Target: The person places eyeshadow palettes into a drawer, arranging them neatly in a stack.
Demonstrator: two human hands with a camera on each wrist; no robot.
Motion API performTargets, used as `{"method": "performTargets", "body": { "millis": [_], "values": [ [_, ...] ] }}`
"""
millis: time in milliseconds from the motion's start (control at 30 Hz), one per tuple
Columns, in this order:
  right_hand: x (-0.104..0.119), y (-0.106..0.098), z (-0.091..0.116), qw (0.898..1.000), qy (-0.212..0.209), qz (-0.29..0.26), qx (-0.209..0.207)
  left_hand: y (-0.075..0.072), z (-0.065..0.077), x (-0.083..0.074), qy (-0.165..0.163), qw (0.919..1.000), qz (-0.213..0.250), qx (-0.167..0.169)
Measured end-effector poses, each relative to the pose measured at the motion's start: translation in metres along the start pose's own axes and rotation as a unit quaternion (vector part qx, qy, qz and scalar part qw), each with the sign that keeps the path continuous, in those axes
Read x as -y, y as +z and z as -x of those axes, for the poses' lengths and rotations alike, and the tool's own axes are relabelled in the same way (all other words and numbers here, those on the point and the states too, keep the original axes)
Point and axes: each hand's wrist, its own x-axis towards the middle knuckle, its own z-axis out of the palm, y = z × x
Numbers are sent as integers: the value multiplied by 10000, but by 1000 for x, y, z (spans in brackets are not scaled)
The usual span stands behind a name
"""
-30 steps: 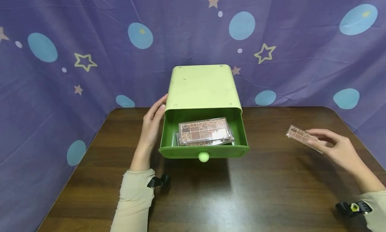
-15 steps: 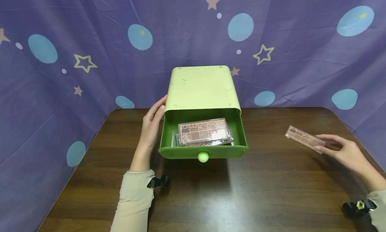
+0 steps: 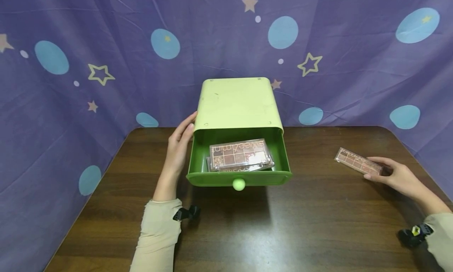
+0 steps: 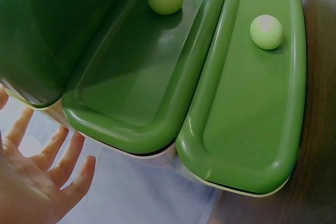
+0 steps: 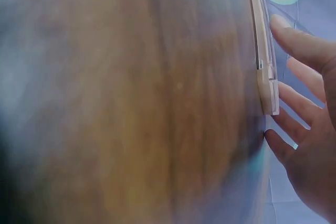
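Note:
A green drawer cabinet (image 3: 238, 103) with a pale top stands on the table, its top drawer (image 3: 283, 150) pulled out. Inside the drawer lie stacked eyeshadow palettes (image 3: 238, 154) in clear cases. My left hand (image 3: 177, 148) rests against the cabinet's left side, fingers extended; in the left wrist view the hand (image 4: 44, 174) is spread beside the drawer fronts. On the right of the table another eyeshadow palette (image 3: 355, 162) lies flat. My right hand (image 3: 400, 177) is around its right end, thumb at the near edge; in the right wrist view the fingers (image 5: 296, 103) look loose beside the palette (image 5: 265, 51).
Below the open drawer, two closed drawers with round knobs (image 4: 266, 32) show in the left wrist view. The brown wooden table (image 3: 301, 225) ends at a purple curtain (image 3: 219, 36) behind and at the sides.
My right hand drew back to the right along the palette, its thumb coming off the palette's top, then shifted slightly left again. The left hand and the cabinet stayed put.

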Motion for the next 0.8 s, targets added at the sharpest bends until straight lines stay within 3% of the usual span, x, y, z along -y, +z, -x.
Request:
{"method": "performTargets", "body": {
  "millis": [233, 533, 800],
  "values": [
    [4, 5, -10, 9998, -89, 112, 161, 0, 0, 0, 8, 10000, 19, 1],
    [2, 10, -20, 9983, -580, 43, 34, 0, 0, 1, -14, 10000, 44, -27],
    [6, 11, -24, 9990, -358, -66, 254, 0, 0, 1, -19, 10000, 19, -18]
  ]
}}
